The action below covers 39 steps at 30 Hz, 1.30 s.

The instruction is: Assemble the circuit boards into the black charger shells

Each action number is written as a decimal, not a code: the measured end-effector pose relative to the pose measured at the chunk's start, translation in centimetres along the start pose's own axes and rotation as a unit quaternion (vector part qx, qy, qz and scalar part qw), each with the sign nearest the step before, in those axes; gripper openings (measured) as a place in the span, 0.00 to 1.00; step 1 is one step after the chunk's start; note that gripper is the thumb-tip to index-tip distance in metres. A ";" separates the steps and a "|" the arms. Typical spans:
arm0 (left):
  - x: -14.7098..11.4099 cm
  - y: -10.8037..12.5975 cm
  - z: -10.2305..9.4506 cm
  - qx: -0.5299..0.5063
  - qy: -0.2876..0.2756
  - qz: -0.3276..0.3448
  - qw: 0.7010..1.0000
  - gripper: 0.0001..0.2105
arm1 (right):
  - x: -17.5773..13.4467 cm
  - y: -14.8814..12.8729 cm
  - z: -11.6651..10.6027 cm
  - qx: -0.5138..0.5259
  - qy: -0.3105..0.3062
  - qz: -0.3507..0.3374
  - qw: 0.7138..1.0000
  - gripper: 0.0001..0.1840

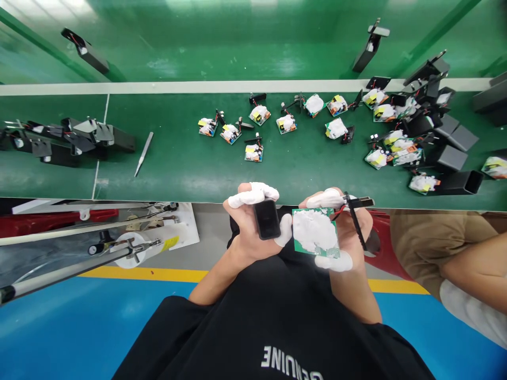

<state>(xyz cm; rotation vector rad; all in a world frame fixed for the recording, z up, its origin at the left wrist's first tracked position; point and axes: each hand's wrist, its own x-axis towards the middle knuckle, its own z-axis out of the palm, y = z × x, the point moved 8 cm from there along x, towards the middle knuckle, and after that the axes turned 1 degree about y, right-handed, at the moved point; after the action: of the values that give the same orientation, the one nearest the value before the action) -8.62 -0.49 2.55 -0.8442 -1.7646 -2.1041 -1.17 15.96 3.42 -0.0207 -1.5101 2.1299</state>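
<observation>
My left hand [253, 219], with white finger cots on the fingertips, is closed round a black rectangular housing [267, 220]; its dark end faces up. Close beside it on the right, my right hand [340, 232] grips a green circuit board [316, 231] by its edges. White paste covers most of the board's visible face. Red and black wires run from the board to a black end plate [358, 224], which lies across the right hand's fingers. Board and housing are apart, held just in front of the bench edge.
Several pasted circuit boards [285, 123] lie on the green bench [190, 174]. Black housings stand in a cluster [449, 158] at right and a row [71, 140] at left. A thin light-coloured tool [143, 154] lies left. Another person's arm [475, 258] is at right.
</observation>
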 end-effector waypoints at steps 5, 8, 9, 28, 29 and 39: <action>0.0 -0.1 0.1 0.062 -0.012 0.009 0.998 0.37 | 0.0 -0.3 -0.3 0.006 0.023 -0.009 1.000 0.35; 0.0 -0.4 -0.3 0.013 -0.010 -0.035 0.999 0.34 | 0.2 -0.3 -0.5 -0.003 0.022 -0.008 1.000 0.35; 0.0 -0.6 -0.1 -0.041 -0.030 -0.069 0.996 0.32 | 0.3 -0.4 -0.7 -0.005 0.025 -0.014 1.000 0.35; -2.9 -4.1 4.3 -0.394 -0.168 -0.421 0.799 0.35 | -1.5 -3.1 1.4 -0.072 -0.035 -0.036 0.996 0.53; -2.7 -4.2 4.4 -0.387 -0.165 -0.421 0.803 0.35 | -1.6 -3.0 1.3 -0.091 -0.025 -0.027 0.995 0.52; -1.5 -4.0 5.0 -0.360 -0.125 -0.402 0.832 0.36 | -1.8 -3.3 0.5 -0.179 0.006 -0.054 0.982 0.34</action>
<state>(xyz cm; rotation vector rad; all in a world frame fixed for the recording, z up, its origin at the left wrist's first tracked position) -8.38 5.01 -1.11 -0.5695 -1.5779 -3.5008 1.60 15.55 5.98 -0.0770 -1.8253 1.7480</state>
